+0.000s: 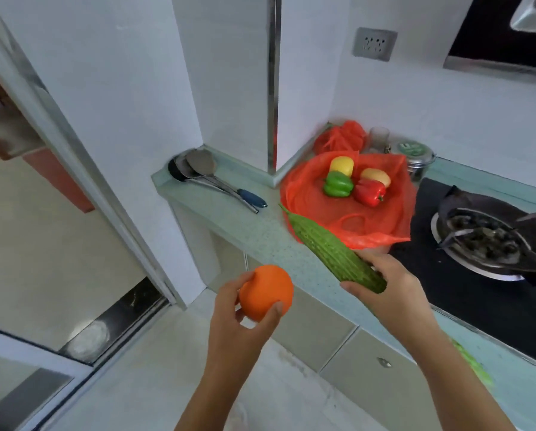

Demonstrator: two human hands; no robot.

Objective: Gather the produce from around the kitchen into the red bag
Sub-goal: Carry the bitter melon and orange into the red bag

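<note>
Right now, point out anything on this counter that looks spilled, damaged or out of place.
Nothing looks spilled or broken. The one odd spot: the ladles lie loose on the counter near its left end, handles jutting toward the red bag. The gas burner looks grimy, not damaged.

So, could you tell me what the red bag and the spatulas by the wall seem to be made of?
Red bag: thin, crinkly, translucent plastic film, judging by its sheen and folds. Spatulas: dull grey metal blades and shiny shafts; one has a blue, probably plastic, handle.

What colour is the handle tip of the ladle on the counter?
Blue; the ladle handle tip shows clearly in the head view.
</note>
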